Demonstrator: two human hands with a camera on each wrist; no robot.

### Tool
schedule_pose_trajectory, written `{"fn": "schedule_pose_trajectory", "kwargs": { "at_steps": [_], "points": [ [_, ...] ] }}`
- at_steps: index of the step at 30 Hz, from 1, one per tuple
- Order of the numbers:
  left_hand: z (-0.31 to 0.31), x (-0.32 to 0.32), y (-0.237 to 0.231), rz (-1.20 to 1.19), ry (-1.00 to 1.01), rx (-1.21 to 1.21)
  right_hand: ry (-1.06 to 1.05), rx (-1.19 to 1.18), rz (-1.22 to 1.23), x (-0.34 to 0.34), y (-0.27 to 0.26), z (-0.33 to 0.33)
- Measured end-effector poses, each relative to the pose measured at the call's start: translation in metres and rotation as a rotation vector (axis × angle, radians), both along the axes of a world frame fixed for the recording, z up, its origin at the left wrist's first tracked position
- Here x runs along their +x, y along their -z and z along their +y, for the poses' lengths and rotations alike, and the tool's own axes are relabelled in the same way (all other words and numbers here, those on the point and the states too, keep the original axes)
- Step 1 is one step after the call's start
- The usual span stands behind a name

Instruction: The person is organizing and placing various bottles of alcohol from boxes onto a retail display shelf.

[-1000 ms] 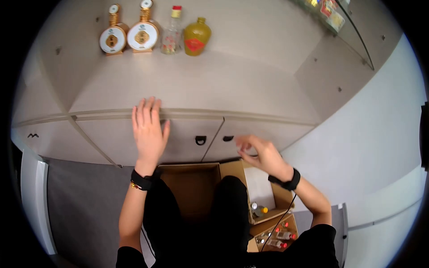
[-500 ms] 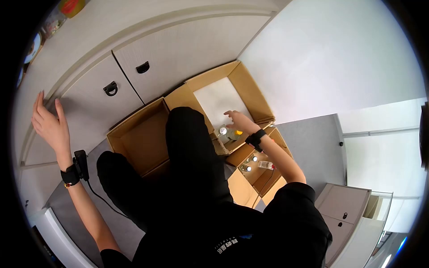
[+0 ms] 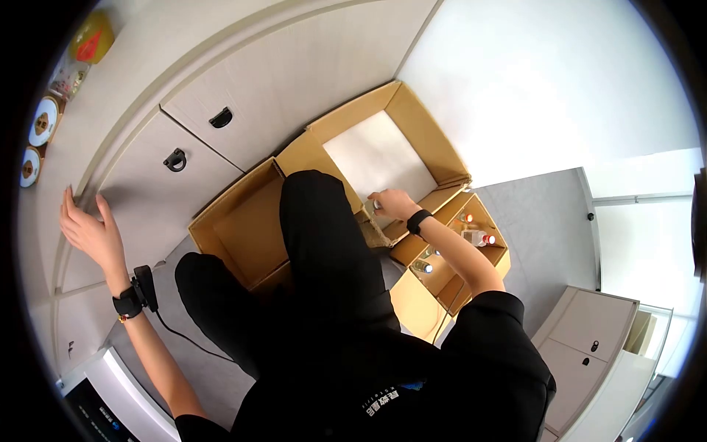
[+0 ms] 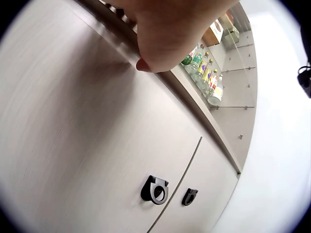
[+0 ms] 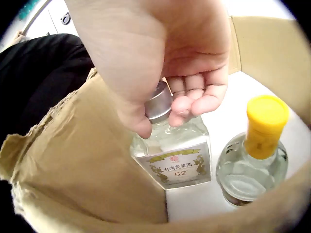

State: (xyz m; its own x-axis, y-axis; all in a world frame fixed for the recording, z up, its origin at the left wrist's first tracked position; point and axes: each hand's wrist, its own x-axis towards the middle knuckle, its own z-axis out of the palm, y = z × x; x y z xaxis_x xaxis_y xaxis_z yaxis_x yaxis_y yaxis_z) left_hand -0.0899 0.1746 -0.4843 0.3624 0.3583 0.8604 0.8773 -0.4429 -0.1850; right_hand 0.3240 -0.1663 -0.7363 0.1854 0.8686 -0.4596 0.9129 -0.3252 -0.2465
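My right hand (image 3: pixel 395 204) reaches down into a cardboard box (image 3: pixel 427 125) with a white bottom. In the right wrist view, its thumb and fingers pinch the silver cap (image 5: pixel 159 102) of a clear square liquor bottle (image 5: pixel 177 165), which stands in the box with a label marked 52. Beside it stands a round clear bottle (image 5: pixel 250 170) with a yellow cap. My left hand (image 3: pixel 92 234) lies with straight fingers at the front edge of the cabinet counter (image 3: pixel 121 125), the thumb apart.
Another cardboard box (image 3: pixel 243 239) sits by my knees (image 3: pixel 313 221). A smaller box (image 3: pixel 497 243) at the right holds several small bottles. Cabinet doors (image 3: pixel 287 88) with black ring handles stand in front; bottles (image 4: pixel 206 73) line the shelf above.
The view has turned toward the boxes at the right. My right hand has moved from near the cabinet handle down into the white-bottomed box and taken the bottle's cap. The left hand stays at the counter edge.
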Motion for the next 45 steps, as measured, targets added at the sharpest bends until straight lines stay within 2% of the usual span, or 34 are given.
{"fn": "schedule_pose_trajectory", "kwargs": {
  "at_steps": [4,6,10,14,16,17,18,19,20,21,22,23,25,26,27,28,30,31,33,38,40,42,43,44,45],
  "points": [
    [-0.010,0.006,0.001,0.014,0.049,-0.074,0.053,0.084,0.099,0.018,0.005,0.001],
    [-0.014,0.002,-0.003,0.018,0.037,-0.097,0.234,0.088,0.139,0.025,-0.005,0.011],
    [-0.033,0.013,-0.005,-0.107,0.175,-0.232,0.355,0.112,0.040,0.035,-0.037,0.023],
    [-0.076,0.045,-0.006,-0.291,0.458,-0.338,0.454,0.374,0.000,0.037,-0.108,0.033],
    [-0.093,0.065,0.007,-0.288,0.630,-0.564,0.427,0.527,0.017,0.017,-0.177,0.043],
    [-0.100,0.072,0.005,-0.335,0.650,-0.571,0.428,0.567,0.021,0.014,-0.184,0.042],
    [-0.107,0.082,0.003,-0.281,0.692,-0.655,0.415,0.610,0.026,0.012,-0.192,0.044],
    [-0.113,0.099,0.010,-0.248,0.825,-0.840,0.384,0.664,0.086,0.004,-0.211,0.055],
    [-0.118,0.103,0.004,-0.254,0.822,-0.802,0.388,0.703,0.141,-0.006,-0.229,0.050],
    [-0.122,0.111,0.005,-0.191,0.867,-0.927,0.371,0.762,0.185,-0.016,-0.244,0.052],
    [-0.136,0.124,-0.001,-0.128,0.996,-1.064,0.373,0.741,0.300,-0.036,-0.275,0.056],
    [-0.132,0.125,0.005,-0.111,0.988,-1.056,0.370,0.745,0.348,-0.042,-0.284,0.054],
    [-0.152,0.140,0.005,-0.062,1.170,-1.234,0.344,0.764,0.427,-0.057,-0.293,0.063],
    [-0.148,0.142,0.013,-0.063,1.212,-1.087,0.357,0.764,0.592,-0.063,-0.298,0.062],
    [-0.153,0.143,0.015,-0.069,1.250,-1.313,0.365,0.762,0.771,-0.072,-0.303,0.065],
    [-0.159,0.140,0.015,-0.071,1.266,-1.545,0.346,0.716,0.827,-0.088,-0.310,0.071],
    [-0.161,0.136,0.018,-0.005,1.159,-1.564,0.283,0.712,0.796,-0.090,-0.306,0.076],
    [-0.167,0.129,0.030,-0.138,1.174,-1.563,0.278,0.716,0.817,-0.095,-0.302,0.081],
    [-0.169,0.122,0.040,-0.186,1.160,-1.619,0.308,0.534,0.781,-0.097,-0.298,0.089],
    [-0.160,0.103,0.051,-0.312,1.139,-1.640,0.297,0.405,0.933,-0.094,-0.288,0.089],
    [-0.157,0.098,0.046,-0.323,1.121,-1.650,0.164,0.388,0.758,-0.094,-0.285,0.090],
    [-0.153,0.094,0.047,-0.403,1.164,-1.654,0.096,0.354,0.730,-0.094,-0.271,0.089],
    [-0.153,0.093,0.045,-0.402,1.164,-1.644,0.053,0.323,0.877,-0.099,-0.266,0.088],
    [-0.154,0.094,0.041,-0.511,1.205,-1.632,0.007,0.291,1.023,-0.104,-0.264,0.087],
    [-0.155,0.095,0.034,-0.621,1.246,-1.617,0.064,0.341,1.214,-0.116,-0.265,0.087]
  ]
}}
